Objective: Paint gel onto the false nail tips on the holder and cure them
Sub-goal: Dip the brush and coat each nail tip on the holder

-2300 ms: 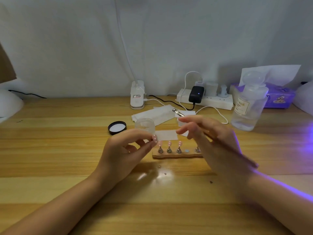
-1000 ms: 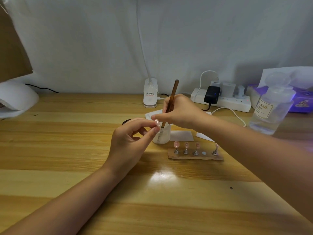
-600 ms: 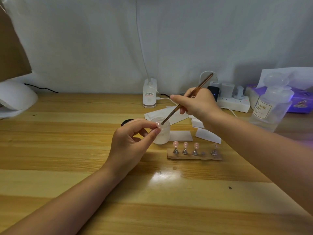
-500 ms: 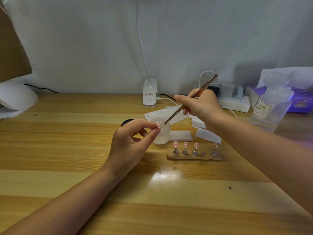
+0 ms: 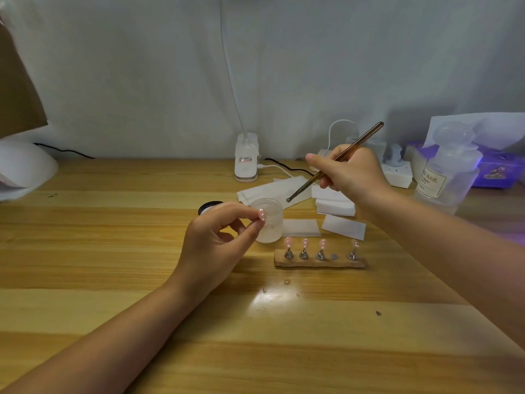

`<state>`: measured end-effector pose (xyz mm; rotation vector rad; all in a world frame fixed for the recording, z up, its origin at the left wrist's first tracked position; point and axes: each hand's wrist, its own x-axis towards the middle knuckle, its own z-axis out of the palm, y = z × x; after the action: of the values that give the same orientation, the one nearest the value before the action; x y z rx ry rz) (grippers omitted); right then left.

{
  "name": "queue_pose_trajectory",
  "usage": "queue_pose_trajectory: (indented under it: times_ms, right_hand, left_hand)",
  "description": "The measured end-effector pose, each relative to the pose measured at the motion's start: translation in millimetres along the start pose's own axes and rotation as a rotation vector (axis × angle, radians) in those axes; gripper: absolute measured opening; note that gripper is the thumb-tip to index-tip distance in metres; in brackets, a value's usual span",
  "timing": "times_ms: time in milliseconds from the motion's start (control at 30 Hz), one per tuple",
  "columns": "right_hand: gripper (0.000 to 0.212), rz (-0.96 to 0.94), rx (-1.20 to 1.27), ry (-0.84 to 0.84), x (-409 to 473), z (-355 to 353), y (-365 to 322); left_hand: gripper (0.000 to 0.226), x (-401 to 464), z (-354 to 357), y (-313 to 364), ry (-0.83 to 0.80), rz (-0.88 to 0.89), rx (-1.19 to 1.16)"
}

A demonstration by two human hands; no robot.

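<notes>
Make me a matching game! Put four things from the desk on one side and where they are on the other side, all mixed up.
Things:
1. brush
2. gel jar
3. jar lid
4. nail tips

Places:
A. standing on the wooden holder
B. lying on the desk behind the left hand
C. held tilted in the right hand
D. standing open on the desk, at the left hand's fingertips

Pairs: 1-C, 2-D, 3-B, 4-A

hands: we count two, left (image 5: 216, 240) and right (image 5: 350, 173)
nail tips on holder (image 5: 319, 261): we count four
brush (image 5: 335, 162): one
gel jar (image 5: 268, 220): one
pump bottle (image 5: 446, 172): one
</notes>
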<state>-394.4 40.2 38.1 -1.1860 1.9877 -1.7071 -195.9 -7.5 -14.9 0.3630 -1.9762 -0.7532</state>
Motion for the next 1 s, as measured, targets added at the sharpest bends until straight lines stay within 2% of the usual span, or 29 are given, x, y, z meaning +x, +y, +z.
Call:
queue_pose_trajectory:
  times_ms: [200,300,400,533,667,833,1000]
  right_hand:
    - [0.021,-0.142,0.199,-0.020,-25.9,-10.5,-7.4]
    - [0.018,-0.378,0.170,-0.042,-54.7,-12.0,-2.4]
    - [0.016,-0.628,0.032,-0.038,-80.8,-9.4,14.0]
    - [0.038,-0.607,0.018,0.013,-95.6,-6.0,23.3]
    - [0.038,-0.615,0.139,-0.032,-97.6,-1.1,23.6]
    - [0.040,-0.703,0.096,-0.049,-96.4,1.4,26.7]
    - [0.047,-0.705,0.003,-0.031,-97.4,1.2,29.8]
  left_hand:
    - [0.012,-1.2,1.1,-1.2,-0.044,0.040,0.001]
    - [0.015,-1.6,1.5,-1.2,-0.065,0.078,0.003]
    - [0.018,-2.4,2.0,-0.7,-0.085,0.112,0.012]
    - [0.018,-2.2,3.4,-0.1,-0.101,0.116,0.024]
    - [0.018,-2.4,3.3,0.1,-0.143,0.135,0.058]
    - [0.017,-3.1,3.6,0.0,-0.162,0.110,0.049]
    - [0.015,-3.4,3.5,-2.1,-0.178,0.105,0.045]
